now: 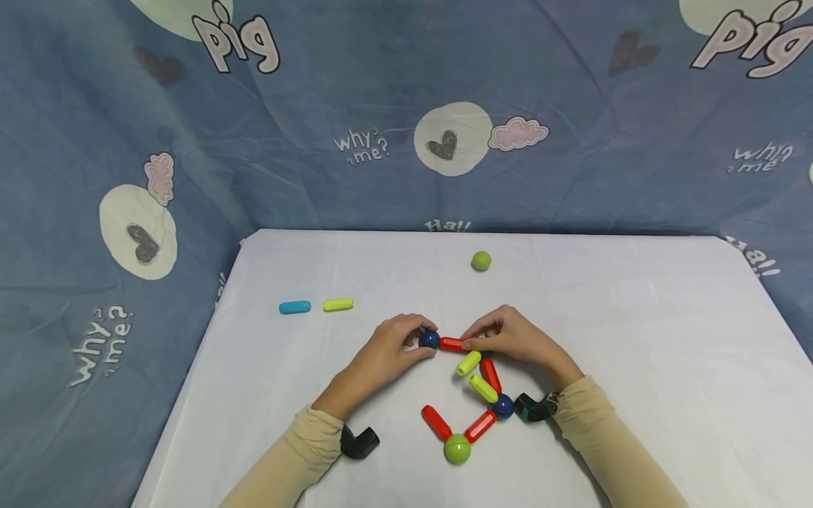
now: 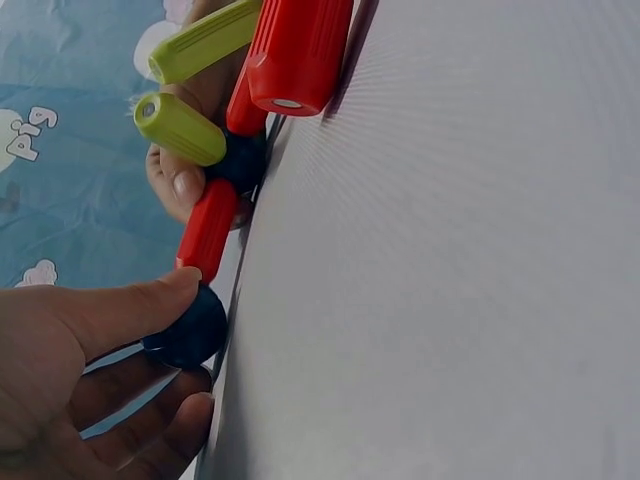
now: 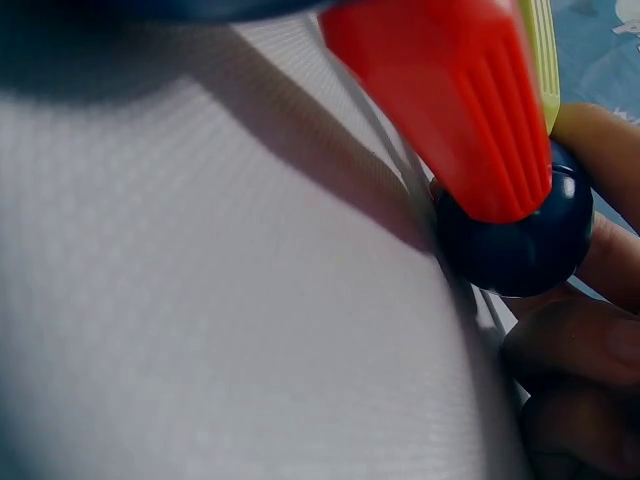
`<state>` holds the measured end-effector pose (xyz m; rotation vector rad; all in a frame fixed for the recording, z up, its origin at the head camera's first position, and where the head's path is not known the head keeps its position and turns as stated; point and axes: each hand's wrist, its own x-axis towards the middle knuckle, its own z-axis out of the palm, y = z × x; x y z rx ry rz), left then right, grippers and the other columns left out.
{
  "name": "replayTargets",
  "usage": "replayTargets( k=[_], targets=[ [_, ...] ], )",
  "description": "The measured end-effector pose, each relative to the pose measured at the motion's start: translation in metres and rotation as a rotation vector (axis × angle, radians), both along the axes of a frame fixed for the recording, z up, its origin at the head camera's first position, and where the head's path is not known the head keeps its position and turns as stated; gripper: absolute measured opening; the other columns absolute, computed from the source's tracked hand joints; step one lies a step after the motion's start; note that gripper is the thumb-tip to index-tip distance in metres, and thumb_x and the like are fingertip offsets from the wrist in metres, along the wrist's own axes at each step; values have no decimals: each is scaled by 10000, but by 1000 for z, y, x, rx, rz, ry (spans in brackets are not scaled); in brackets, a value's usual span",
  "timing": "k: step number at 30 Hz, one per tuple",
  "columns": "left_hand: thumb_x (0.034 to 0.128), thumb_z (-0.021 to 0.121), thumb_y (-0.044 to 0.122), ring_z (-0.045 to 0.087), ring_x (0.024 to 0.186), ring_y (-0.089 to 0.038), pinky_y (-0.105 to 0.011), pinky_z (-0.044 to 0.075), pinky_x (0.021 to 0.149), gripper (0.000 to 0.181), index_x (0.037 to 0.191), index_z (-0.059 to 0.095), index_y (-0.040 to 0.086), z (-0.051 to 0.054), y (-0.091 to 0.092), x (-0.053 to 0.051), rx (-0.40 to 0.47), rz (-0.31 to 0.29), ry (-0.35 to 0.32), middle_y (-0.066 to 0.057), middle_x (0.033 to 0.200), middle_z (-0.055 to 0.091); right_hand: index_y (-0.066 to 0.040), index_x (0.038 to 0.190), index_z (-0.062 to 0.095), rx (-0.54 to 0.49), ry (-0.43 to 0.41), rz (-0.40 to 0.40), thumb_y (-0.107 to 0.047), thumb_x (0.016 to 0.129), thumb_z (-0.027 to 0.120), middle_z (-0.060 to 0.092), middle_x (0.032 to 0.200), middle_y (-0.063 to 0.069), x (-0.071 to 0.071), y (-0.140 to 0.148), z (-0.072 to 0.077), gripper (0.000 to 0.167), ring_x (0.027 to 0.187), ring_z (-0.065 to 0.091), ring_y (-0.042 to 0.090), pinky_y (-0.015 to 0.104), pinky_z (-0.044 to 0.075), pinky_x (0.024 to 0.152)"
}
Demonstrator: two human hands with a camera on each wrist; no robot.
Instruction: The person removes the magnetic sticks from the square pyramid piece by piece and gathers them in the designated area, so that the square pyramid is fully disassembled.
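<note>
Two-handed grip, both turned inward.
Left hand pinches blue end ball, thumb against fingers; right hand, wrist bent, grips next blue ball. Red rod joins them, mid table.

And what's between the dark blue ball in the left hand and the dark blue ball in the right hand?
A short, straight red plastic stick, seen plainly in the left wrist view.

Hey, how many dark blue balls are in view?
3. The first ball is pinched by the left hand; the second ball, at the right hand, is mostly hidden in the head view; the third ball is nearer the person.
</note>
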<state>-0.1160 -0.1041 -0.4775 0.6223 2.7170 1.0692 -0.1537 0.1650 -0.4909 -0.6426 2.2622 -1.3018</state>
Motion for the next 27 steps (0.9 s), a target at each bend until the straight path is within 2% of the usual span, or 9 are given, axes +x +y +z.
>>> replayTargets(
  k=[2, 8, 14, 21, 27],
  targets=[
    [894, 821, 217, 584, 878, -105, -264, 488, 785, 327, 1200, 715, 166, 0, 0, -1, -2, -2, -4, 8, 1070, 721, -121, 1008, 832, 7, 7, 2, -230, 888, 822, 626, 658, -32, -1, 0, 0, 162, 579, 381, 43, 205, 301, 568],
    [899, 817, 225, 615, 913, -101, -271, 532, 812, 321, 1197, 712, 169, -1, -3, -1, 6, -6, -25, 13, 1078, 716, -116, 1015, 831, 5, 16, 15, -226, 890, 821, 665, 672, -3, -1, 0, -1, 166, 581, 392, 40, 198, 305, 569],
    [901, 814, 201, 594, 862, -98, -250, 515, 777, 299, 1173, 701, 156, 0, -3, -1, 19, -22, -12, 30, 994, 692, -106, 1017, 829, -7, 13, 18, -215, 892, 819, 726, 738, 17, -1, -1, -2, 166, 581, 400, 36, 192, 312, 569],
    [910, 804, 186, 559, 831, -90, -230, 493, 759, 292, 1167, 672, 146, 0, -1, -2, 22, -41, -21, 39, 950, 650, -104, 1008, 829, -7, 14, 14, -220, 886, 826, 664, 658, 15, 0, 0, -1, 168, 567, 385, 31, 193, 303, 561],
    [911, 802, 187, 553, 815, -85, -228, 485, 746, 288, 1158, 661, 142, 1, -1, -2, 23, -44, -28, 37, 932, 638, -104, 1011, 829, -7, 13, 18, -221, 888, 825, 732, 738, 23, 0, 0, 1, 170, 579, 406, 35, 189, 318, 567]
  ],
)
